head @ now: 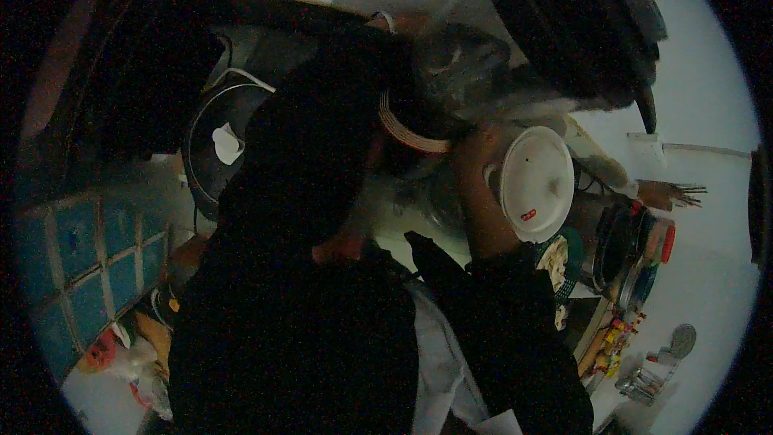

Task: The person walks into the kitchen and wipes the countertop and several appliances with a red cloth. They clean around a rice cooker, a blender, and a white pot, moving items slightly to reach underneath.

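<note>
My right hand (483,148) is beside a white, round, shallow dish or lid (537,184) with a small red mark; the dish covers part of the hand and wrist, so its grip is unclear. My left arm, in a dark sleeve, reaches up the picture. A pale band circles its wrist, and the blurred left hand (413,23) is by a crumpled clear plastic bag (462,69). Below the bag, a curved, ribbed pale band (410,133) edges a dark shape. The fingers of both hands are hard to make out in the dim light.
At left, a large dark round pan or lid (205,115) bears a white piece. A green basket (564,260) with pale food, dark pans (613,248) and colourful packets (616,338) line the right. Large dark objects hang at upper right. Plastic bags (136,359) lie at lower left, near blue tiles.
</note>
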